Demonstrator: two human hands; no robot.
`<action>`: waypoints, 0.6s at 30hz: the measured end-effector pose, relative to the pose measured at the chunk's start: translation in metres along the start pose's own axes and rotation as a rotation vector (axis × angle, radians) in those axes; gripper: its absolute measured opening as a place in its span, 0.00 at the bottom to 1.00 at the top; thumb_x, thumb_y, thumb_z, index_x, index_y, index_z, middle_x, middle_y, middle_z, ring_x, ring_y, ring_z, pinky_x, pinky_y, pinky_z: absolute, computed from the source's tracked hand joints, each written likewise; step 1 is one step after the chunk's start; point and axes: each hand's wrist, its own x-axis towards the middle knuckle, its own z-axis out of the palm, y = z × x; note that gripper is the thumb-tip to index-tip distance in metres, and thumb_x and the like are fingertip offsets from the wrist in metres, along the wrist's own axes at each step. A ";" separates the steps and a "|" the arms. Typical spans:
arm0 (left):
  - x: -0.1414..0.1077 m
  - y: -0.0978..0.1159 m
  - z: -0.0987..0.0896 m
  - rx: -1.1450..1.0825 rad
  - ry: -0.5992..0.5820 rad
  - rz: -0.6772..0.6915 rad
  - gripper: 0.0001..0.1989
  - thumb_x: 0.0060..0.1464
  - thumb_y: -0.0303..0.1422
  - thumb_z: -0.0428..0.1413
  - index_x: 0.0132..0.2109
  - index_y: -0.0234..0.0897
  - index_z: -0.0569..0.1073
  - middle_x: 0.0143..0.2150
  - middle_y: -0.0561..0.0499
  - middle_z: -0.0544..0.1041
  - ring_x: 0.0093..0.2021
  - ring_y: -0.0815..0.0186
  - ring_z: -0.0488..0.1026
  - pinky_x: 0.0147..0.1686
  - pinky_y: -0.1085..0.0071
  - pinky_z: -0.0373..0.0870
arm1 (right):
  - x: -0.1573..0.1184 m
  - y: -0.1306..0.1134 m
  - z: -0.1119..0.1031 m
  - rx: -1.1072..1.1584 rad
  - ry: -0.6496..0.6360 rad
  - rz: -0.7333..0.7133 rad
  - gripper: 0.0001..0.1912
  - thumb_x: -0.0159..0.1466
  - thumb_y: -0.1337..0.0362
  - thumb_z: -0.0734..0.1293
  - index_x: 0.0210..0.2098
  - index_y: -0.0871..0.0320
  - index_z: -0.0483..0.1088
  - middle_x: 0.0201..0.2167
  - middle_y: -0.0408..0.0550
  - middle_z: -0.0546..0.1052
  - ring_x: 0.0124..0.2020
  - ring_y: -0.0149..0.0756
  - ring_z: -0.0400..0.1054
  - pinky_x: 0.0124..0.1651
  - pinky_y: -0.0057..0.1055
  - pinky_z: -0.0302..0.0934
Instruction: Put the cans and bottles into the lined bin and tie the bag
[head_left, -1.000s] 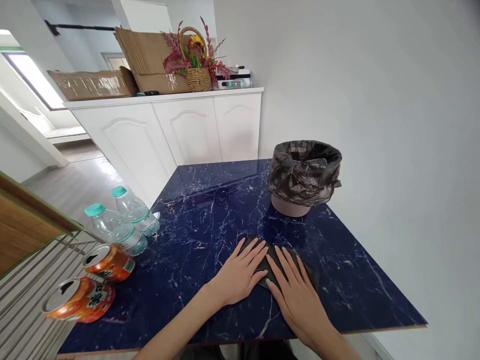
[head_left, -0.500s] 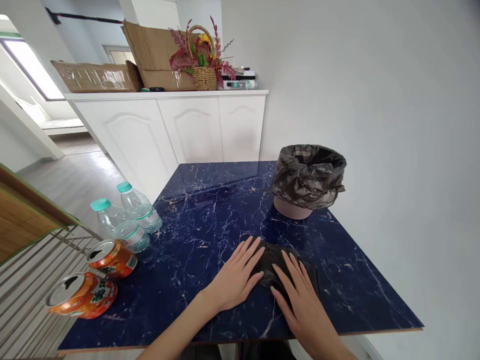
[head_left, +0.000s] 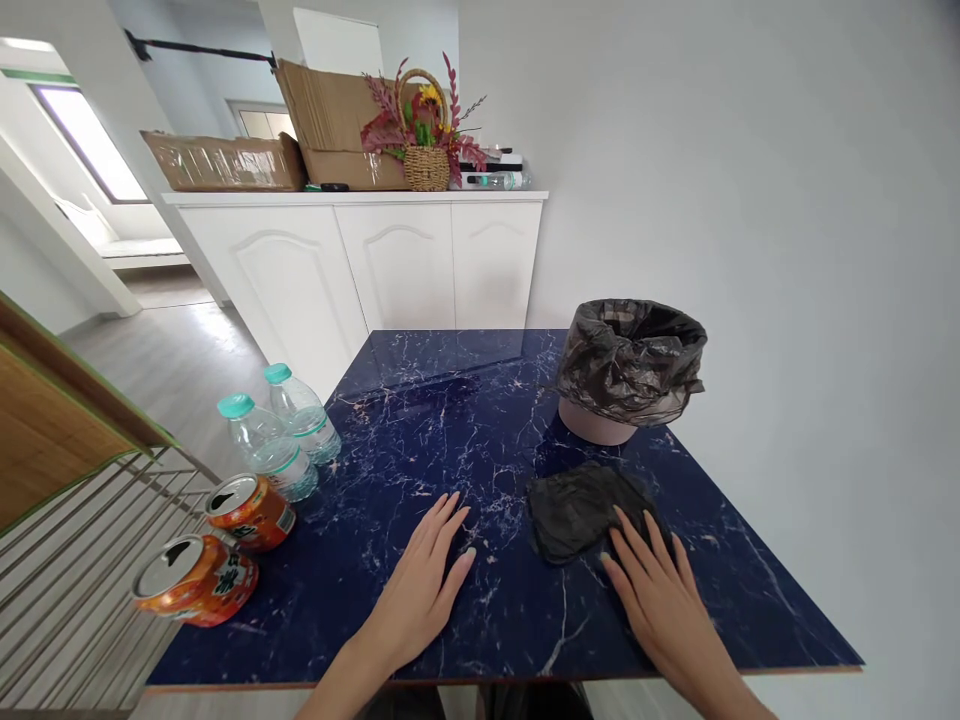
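On desk (head_left: 465,430): folded black plastic bag (head_left: 574,510), likely light, limp, slippery; we'd pinch left edge. Hands open, empty.

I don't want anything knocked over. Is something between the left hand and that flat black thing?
No, nothing visible: just blue tabletop between the left hand and the flat black thing. The cans and bottles are on that hand's other side.

One head-worn view looks forward and steeply down over the nearby tabletop (head_left: 465,430)
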 end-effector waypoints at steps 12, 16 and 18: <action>-0.001 0.000 0.003 0.013 0.071 0.040 0.27 0.76 0.45 0.49 0.77 0.55 0.58 0.80 0.51 0.59 0.80 0.50 0.54 0.74 0.45 0.65 | 0.008 0.105 -0.044 0.111 0.216 0.077 0.24 0.78 0.46 0.57 0.43 0.54 0.77 0.55 0.53 0.84 0.68 0.58 0.70 0.76 0.64 0.52; -0.001 0.001 0.003 0.028 0.060 0.045 0.27 0.77 0.45 0.49 0.77 0.52 0.58 0.80 0.49 0.59 0.80 0.49 0.54 0.74 0.44 0.65 | 0.034 0.089 -0.039 0.172 0.212 0.075 0.25 0.77 0.45 0.59 0.58 0.56 0.74 0.65 0.57 0.77 0.70 0.55 0.67 0.75 0.58 0.57; -0.001 0.002 0.004 0.034 0.061 0.049 0.27 0.77 0.45 0.49 0.77 0.51 0.58 0.80 0.49 0.60 0.80 0.50 0.54 0.74 0.44 0.65 | 0.044 0.083 -0.020 0.133 0.101 0.073 0.34 0.77 0.41 0.57 0.71 0.57 0.65 0.74 0.58 0.67 0.77 0.59 0.55 0.75 0.64 0.54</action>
